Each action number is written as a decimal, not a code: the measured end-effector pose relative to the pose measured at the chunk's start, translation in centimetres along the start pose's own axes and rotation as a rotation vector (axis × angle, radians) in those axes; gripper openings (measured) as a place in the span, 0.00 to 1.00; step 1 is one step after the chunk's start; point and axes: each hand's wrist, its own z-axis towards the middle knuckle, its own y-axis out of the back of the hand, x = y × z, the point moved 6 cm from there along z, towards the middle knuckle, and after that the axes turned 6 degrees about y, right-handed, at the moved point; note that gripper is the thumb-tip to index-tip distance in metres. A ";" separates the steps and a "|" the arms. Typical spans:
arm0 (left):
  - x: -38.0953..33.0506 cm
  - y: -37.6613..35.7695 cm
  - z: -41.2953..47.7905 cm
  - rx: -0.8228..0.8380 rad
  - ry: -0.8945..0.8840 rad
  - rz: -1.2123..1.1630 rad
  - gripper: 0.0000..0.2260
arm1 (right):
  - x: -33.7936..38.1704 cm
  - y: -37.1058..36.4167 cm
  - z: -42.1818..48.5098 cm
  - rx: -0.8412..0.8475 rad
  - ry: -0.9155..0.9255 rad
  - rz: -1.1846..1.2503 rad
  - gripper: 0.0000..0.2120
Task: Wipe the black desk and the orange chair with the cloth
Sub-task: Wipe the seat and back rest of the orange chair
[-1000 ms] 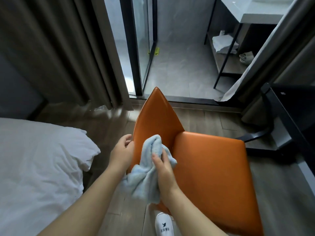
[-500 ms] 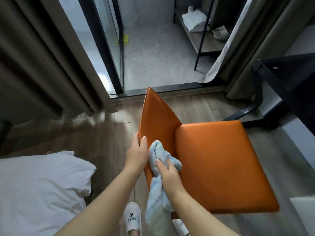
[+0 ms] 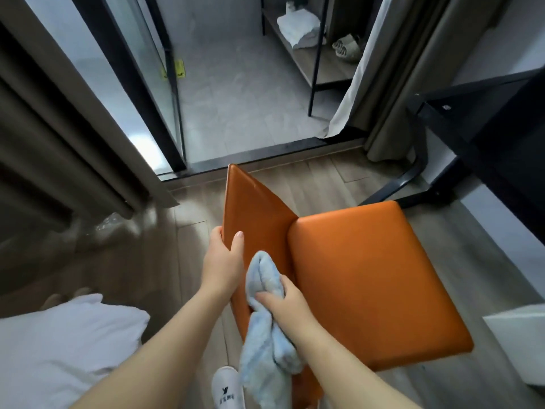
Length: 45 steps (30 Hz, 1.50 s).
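Note:
The orange chair point(image 3: 365, 278) stands below me, its seat to the right and its backrest seen edge-on at centre. My left hand point(image 3: 222, 264) grips the backrest's top edge, thumb on the front face and fingers behind. A light blue cloth point(image 3: 265, 329) is bunched in my right hand point(image 3: 287, 305), which presses it against the front of the backrest near the seat joint. The cloth's loose end hangs down toward the floor. The black desk point(image 3: 483, 125) shows at the right edge, its frame and leg reaching the floor behind the chair.
A white bed corner point(image 3: 59, 349) lies at lower left. Brown curtains point(image 3: 59, 143) hang on the left and right of a glass door point(image 3: 138, 69) to a tiled area with a shelf. My white slipper point(image 3: 227, 388) is under the cloth. A white object point(image 3: 519, 332) sits at right.
My view has tilted down and shifted, so the chair sits lower in frame. My left hand has moved onto the backrest's edge. My right hand with the cloth has slid down the backrest.

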 end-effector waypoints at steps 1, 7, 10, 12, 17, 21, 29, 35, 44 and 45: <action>-0.6 0.1 0.4 -0.010 -0.034 0.023 0.19 | 0.8 0.7 0.4 -0.020 0.032 -0.007 0.07; -4.1 -0.2 3.0 -0.007 -0.131 0.170 0.23 | 5.6 6.1 4.9 -0.188 0.079 0.059 0.04; -4.9 -0.2 4.8 0.020 -0.140 0.228 0.22 | 7.0 6.7 7.0 -0.216 0.108 0.124 0.06; -5.5 -0.1 6.1 0.037 -0.145 0.232 0.20 | 7.9 6.0 8.3 -0.204 0.140 0.153 0.06; -7.5 0.1 10.5 0.078 -0.141 0.125 0.19 | 9.6 3.5 12.5 -0.229 0.190 0.250 0.11; -8.1 -0.8 14.3 0.167 -0.125 0.002 0.15 | 10.6 1.5 16.5 -0.283 0.194 0.322 0.08; -7.9 -1.4 15.5 0.224 -0.188 -0.027 0.11 | 6.1 1.5 19.0 -0.464 -0.082 0.268 0.14; -5.7 -3.4 17.1 0.407 0.051 -0.265 0.21 | 9.3 -0.4 19.6 -0.416 0.069 0.180 0.22; -6.7 -2.3 16.4 0.299 -0.112 -0.288 0.11 | 9.6 -0.3 20.0 -0.407 0.188 0.179 0.14; -7.0 -2.2 16.1 0.289 -0.141 -0.268 0.11 | 8.9 0.3 20.4 -0.419 0.177 0.188 0.12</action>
